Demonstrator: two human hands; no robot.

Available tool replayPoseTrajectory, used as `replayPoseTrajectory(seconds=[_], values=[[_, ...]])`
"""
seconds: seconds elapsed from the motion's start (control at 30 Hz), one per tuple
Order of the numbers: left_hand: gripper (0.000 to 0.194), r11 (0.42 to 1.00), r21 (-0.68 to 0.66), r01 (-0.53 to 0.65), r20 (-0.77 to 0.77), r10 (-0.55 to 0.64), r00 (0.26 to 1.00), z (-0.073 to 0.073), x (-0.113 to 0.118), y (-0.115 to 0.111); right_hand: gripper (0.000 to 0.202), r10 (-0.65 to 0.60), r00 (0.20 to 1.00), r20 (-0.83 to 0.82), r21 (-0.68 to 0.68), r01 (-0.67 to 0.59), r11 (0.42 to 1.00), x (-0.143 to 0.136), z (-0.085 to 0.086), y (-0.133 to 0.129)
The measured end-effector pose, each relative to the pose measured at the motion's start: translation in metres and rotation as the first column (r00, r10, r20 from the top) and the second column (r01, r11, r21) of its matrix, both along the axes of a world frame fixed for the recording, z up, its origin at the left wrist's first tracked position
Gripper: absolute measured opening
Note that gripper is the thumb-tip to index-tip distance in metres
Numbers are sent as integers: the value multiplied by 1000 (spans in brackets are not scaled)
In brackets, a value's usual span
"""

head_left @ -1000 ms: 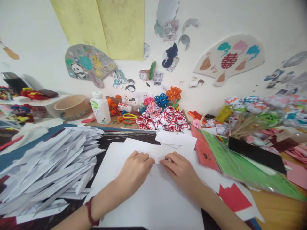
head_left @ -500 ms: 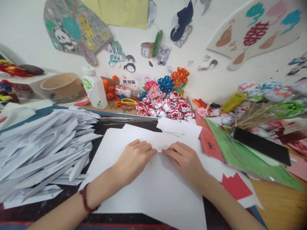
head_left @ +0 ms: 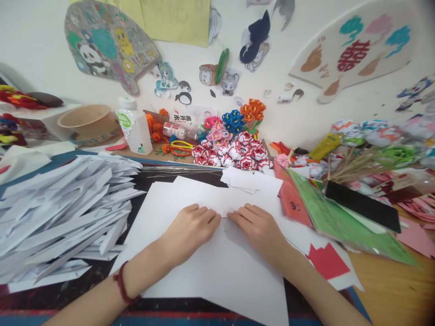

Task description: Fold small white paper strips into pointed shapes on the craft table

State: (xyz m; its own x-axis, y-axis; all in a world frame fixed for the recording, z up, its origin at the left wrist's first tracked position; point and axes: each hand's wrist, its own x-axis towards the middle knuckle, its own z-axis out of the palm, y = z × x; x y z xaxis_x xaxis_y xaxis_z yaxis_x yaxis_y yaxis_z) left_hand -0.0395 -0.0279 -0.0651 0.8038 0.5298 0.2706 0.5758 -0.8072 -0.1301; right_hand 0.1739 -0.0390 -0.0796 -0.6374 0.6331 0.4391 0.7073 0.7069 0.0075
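Note:
My left hand [head_left: 193, 230], with a dark red bracelet at the wrist, has its fingers curled and pressed together at a small piece of white paper [head_left: 224, 216]. Opposite it, my right hand [head_left: 258, 228] pinches the same piece, leaving a short gap between the two sets of fingertips. White on white, the piece is hard to make out, and the hands cover most of it. Beneath both hands lie large white paper sheets [head_left: 217, 276], overlapping on a dark mat [head_left: 170, 305].
A heap of folded white paper strips [head_left: 68, 213] lies at the left. Behind are a white bottle [head_left: 134, 127], a bowl [head_left: 89, 124] and red-and-white flowers [head_left: 243, 154]. A green packet [head_left: 343, 222], a black flat object [head_left: 363, 204] and red paper [head_left: 328, 261] are at the right.
Both hands have shifted very slightly toward me and keep their pinch. The view has turned a little, so things at the right appear further left.

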Motion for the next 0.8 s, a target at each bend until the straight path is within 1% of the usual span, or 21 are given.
replayPoseTrajectory(seconds=[0.2,0.53,0.7,0.8], values=[[11,1000,-30,10,-11,-10,1000,1,1,0,21,-5,999,32,28,4,1000,0,-2,-1],[13,997,39,60,-49,-58,997,0,1,-1,17,-17,996,89,59,11,998,0,-1,0],[11,999,-10,33,-50,-34,998,0,2,-2,16,-39,990,132,35,34,999,-1,-1,-1],[10,999,-39,5,-74,-8,997,3,4,-3,15,-79,988,131,-8,81,997,-2,0,-3]])
